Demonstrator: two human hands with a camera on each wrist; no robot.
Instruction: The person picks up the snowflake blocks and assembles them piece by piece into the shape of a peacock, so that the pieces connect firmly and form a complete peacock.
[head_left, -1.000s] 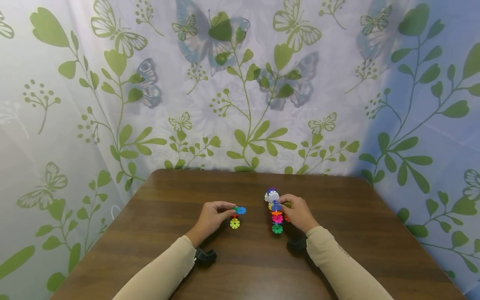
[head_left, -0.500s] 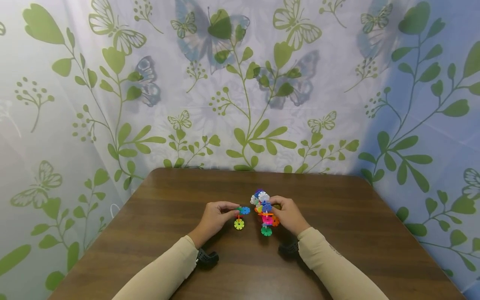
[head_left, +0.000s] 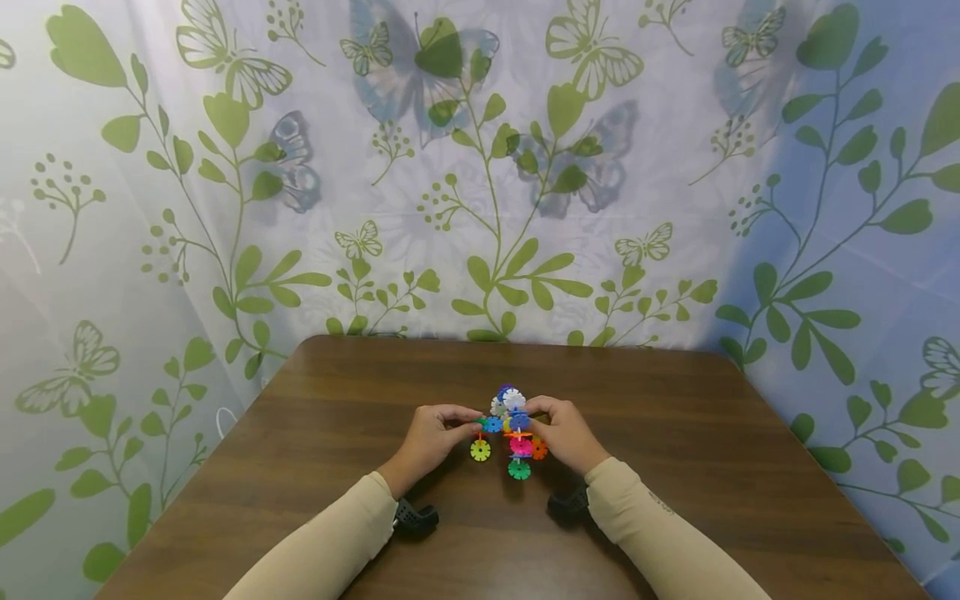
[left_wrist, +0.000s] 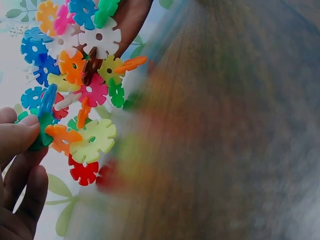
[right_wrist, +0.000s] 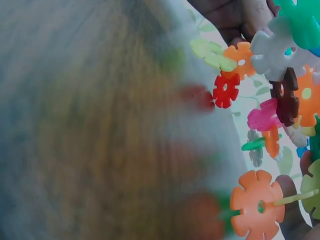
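Note:
My left hand [head_left: 427,442] pinches a small cluster of notched flower-shaped plastic discs; a blue disc [head_left: 492,424] sticks out sideways and a yellow-green disc [head_left: 480,451] hangs below. In the left wrist view its thumb and fingers [left_wrist: 20,140] hold a green disc, with a red disc [left_wrist: 82,172] lowest in the cluster. My right hand [head_left: 566,435] grips a larger construction of such discs, with a white disc [head_left: 513,398] near the top, a pink disc [head_left: 521,447] midway and a green disc [head_left: 519,472] at the bottom. Whether the two pieces touch, I cannot tell.
Both pieces are held above a brown wooden table [head_left: 480,542]. A curtain [head_left: 480,167] printed with leaves and butterflies hangs behind its far edge. Black wrist straps [head_left: 415,518] show below the light sleeves [head_left: 322,533].
My right hand has moved left with the large disc construction, which has turned somewhat. My left hand has shifted slightly right with its cluster, so the pieces are now much closer.

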